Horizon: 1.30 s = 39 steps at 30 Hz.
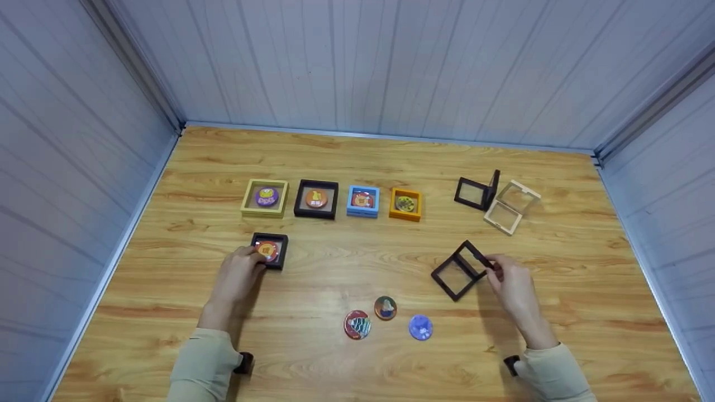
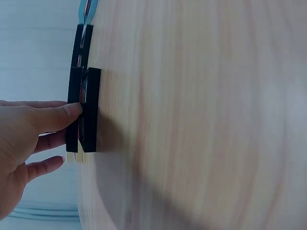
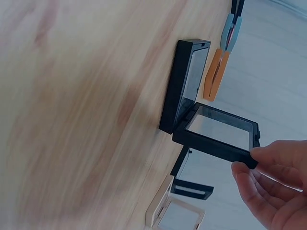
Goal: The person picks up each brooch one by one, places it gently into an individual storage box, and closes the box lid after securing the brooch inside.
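4 filled cases (image 1: pixel 363 213) line mid-view, 3 badges (image 1: pixel 357 325) lie lower centre; my left hand (image 1: pixel 237 276) grips a closed black case (image 1: pixel 283 250), my right hand (image 1: pixel 514 287) pinches an opened black case (image 1: pixel 467 267).

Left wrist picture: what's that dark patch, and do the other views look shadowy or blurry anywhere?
Left wrist: a shadow on the table, starting beside the black frame in the left hand; head: shadows beside both wrists; right wrist: the wood grain looks soft, the open frame crisper.
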Each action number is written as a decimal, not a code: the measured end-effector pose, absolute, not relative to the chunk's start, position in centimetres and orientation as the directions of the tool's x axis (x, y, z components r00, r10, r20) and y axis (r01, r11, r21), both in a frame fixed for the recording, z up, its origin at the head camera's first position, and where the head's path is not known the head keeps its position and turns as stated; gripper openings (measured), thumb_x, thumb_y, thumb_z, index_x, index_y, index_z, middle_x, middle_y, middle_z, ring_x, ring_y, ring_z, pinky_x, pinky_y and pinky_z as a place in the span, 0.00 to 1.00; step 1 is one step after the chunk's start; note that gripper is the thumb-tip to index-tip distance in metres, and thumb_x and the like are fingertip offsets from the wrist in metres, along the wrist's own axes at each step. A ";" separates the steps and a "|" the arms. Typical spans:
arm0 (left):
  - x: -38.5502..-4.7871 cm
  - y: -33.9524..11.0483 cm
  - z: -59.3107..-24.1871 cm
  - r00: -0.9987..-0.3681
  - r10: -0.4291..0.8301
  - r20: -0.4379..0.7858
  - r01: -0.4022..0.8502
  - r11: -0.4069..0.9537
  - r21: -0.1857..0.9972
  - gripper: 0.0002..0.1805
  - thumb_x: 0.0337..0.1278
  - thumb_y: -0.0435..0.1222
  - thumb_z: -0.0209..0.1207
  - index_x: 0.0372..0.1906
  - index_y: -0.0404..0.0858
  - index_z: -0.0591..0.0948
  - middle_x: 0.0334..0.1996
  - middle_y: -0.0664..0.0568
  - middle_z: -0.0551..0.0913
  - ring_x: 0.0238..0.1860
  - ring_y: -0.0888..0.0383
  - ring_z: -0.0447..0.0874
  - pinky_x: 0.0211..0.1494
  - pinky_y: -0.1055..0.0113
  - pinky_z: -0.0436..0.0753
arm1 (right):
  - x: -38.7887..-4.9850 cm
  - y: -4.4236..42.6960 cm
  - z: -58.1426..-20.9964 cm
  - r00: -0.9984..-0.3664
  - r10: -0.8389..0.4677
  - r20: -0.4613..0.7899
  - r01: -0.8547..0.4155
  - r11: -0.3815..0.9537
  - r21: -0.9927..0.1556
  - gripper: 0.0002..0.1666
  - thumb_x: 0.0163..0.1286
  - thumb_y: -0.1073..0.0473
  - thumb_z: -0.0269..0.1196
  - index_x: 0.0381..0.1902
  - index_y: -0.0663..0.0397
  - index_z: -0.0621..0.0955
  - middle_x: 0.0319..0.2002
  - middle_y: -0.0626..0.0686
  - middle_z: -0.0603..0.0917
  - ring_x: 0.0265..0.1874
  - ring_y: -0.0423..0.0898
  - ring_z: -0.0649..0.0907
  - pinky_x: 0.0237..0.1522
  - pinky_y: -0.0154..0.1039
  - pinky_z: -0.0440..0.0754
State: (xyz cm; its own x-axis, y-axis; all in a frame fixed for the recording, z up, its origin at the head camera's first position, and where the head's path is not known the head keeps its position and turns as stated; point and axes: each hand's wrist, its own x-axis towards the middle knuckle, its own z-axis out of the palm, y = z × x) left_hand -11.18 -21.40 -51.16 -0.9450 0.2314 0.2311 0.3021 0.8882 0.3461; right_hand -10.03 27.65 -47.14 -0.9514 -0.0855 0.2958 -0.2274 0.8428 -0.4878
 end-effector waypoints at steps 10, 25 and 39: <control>-11.3 -23.6 -51.1 -0.946 0.222 0.234 0.294 0.894 0.339 0.05 0.40 0.25 0.63 0.28 0.29 0.82 0.30 0.41 0.79 0.34 0.44 0.76 0.39 0.51 0.73 | -9.9 25.6 -47.2 -0.955 -0.126 0.269 -0.253 0.819 -0.515 0.12 0.51 0.75 0.60 0.36 0.70 0.79 0.27 0.60 0.80 0.22 0.49 0.80 0.23 0.40 0.78; -11.3 -25.6 -50.9 -0.959 0.185 0.215 0.256 0.888 0.381 0.05 0.41 0.24 0.62 0.29 0.29 0.82 0.31 0.40 0.78 0.35 0.42 0.76 0.40 0.50 0.73 | -9.3 23.0 -47.2 -0.956 -0.174 0.237 -0.278 0.795 -0.539 0.12 0.53 0.73 0.60 0.38 0.68 0.79 0.31 0.59 0.81 0.25 0.47 0.80 0.26 0.35 0.79; -10.6 -24.8 -50.4 -0.952 0.140 0.273 0.245 0.880 0.406 0.10 0.42 0.25 0.62 0.35 0.26 0.79 0.36 0.35 0.76 0.38 0.38 0.74 0.42 0.47 0.71 | -9.2 22.5 -47.2 -0.952 -0.184 0.244 -0.293 0.777 -0.557 0.12 0.53 0.74 0.60 0.38 0.67 0.79 0.32 0.59 0.81 0.26 0.47 0.80 0.27 0.35 0.79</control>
